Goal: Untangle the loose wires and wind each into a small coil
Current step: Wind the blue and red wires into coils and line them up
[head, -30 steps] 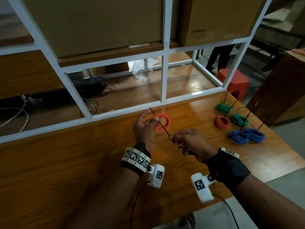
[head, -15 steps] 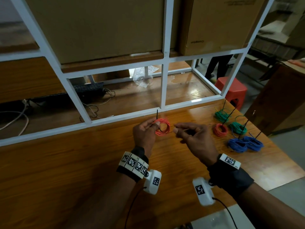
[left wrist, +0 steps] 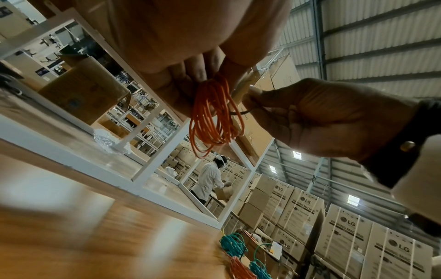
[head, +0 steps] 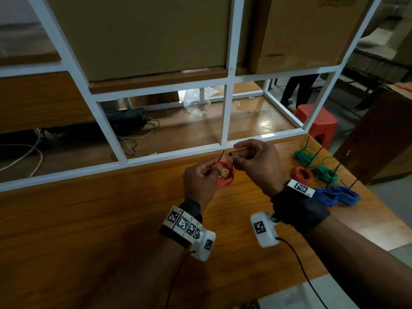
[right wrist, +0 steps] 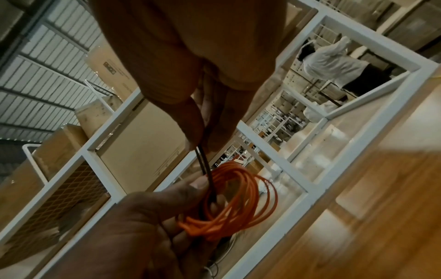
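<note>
My left hand (head: 201, 178) pinches a small coil of orange wire (head: 226, 178) above the wooden table (head: 89, 219). The same orange coil (left wrist: 212, 120) hangs from the left fingers in the left wrist view. My right hand (head: 256, 161) is just right of the coil and pinches a thin black tie (right wrist: 206, 166) that runs down through the orange coil (right wrist: 236, 200). One end of the black tie (head: 221, 155) sticks up behind the coil. Both hands hold the coil clear of the tabletop.
Finished coils lie at the table's right end: two green coils (head: 304, 155), a red coil (head: 303, 175) and blue coils (head: 336, 195), each with a black tie. A white metal frame (head: 225, 121) runs along the table's far edge. A red stool (head: 316, 122) stands beyond.
My right hand has risen from the near right of the coil to its far right side, carrying the black tie round it. The left hand has kept its hold on the coil.
</note>
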